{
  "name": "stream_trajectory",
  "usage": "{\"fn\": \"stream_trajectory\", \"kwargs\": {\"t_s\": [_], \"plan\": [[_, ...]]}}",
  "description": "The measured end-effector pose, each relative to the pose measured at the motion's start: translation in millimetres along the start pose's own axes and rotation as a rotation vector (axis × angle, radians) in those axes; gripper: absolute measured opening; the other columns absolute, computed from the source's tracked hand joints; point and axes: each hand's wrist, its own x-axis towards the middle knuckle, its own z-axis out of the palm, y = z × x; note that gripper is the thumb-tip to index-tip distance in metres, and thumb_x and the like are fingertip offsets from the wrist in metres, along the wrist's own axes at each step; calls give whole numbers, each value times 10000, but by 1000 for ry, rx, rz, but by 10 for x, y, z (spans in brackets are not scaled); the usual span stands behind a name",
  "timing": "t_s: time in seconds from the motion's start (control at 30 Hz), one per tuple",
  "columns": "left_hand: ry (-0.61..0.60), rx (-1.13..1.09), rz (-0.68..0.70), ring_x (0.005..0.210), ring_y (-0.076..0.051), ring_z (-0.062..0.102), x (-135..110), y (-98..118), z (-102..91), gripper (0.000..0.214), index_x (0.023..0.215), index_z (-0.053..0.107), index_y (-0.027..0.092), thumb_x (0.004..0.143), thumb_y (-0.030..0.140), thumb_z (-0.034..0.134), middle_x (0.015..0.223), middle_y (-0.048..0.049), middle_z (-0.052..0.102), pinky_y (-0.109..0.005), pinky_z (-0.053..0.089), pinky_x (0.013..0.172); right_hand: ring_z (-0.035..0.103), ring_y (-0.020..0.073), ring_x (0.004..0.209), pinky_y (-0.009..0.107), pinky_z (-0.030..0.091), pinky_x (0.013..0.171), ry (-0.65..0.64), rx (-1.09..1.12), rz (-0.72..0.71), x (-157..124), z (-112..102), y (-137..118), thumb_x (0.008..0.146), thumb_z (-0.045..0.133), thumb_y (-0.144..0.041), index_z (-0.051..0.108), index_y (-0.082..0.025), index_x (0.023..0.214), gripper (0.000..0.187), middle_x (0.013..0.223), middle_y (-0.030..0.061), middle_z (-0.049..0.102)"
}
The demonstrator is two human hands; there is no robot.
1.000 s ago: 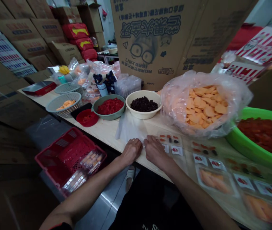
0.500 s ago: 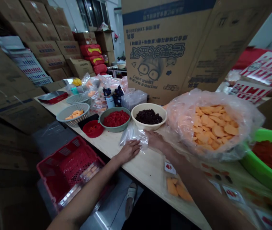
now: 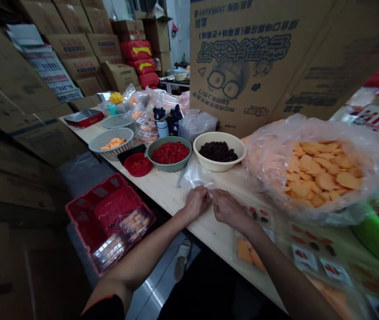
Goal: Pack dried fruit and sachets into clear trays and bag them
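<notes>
Clear plastic bags (image 3: 193,174) lie on the table in front of the bowls. At their near edge my left hand (image 3: 197,201) is closed, its fingers pinching the edge of a bag. Close beside it, almost touching, my right hand (image 3: 227,206) is also closed on the same edge. The fingertips of both hands meet there, and the film between them is hard to make out. Just beyond are a cream bowl (image 3: 200,161) of dark dried fruit (image 3: 218,151) and a green bowl (image 3: 149,155) of red dried fruit (image 3: 171,153).
A big plastic bag of orange slices (image 3: 323,173) and a green tub (image 3: 369,235) stand to the right. Filled packets (image 3: 247,251) lie near my right forearm. Below the table edge sits a red crate (image 3: 86,218) with packs inside. A tall carton (image 3: 239,66) stands behind.
Both hands have drawn nearer my body and come together at the bag's edge; my left hand has gone from lying flat to pinching. The view has shifted slightly.
</notes>
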Motion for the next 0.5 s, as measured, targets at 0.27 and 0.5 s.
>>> {"fn": "stream_trajectory", "kwargs": {"t_s": [0.27, 0.5], "plan": [[0, -39, -36, 814, -188, 643, -16, 20, -37, 170, 875, 733, 139, 860, 125, 565, 862, -65, 728, -296, 490, 766, 605, 227, 958, 295, 435, 842, 1, -62, 182, 198, 170, 87, 903, 470, -110, 685, -118, 997, 235, 1016, 134, 659], [161, 183, -108, 1039, -260, 610, -237, -83, -274, 158, 827, 740, 213, 912, 220, 607, 1009, -64, 740, -433, 465, 951, 591, 192, 851, 270, 424, 792, 140, 92, 219, 75, 102, 201, 771, 476, -8, 659, -129, 888, 249, 920, 93, 650]]}}
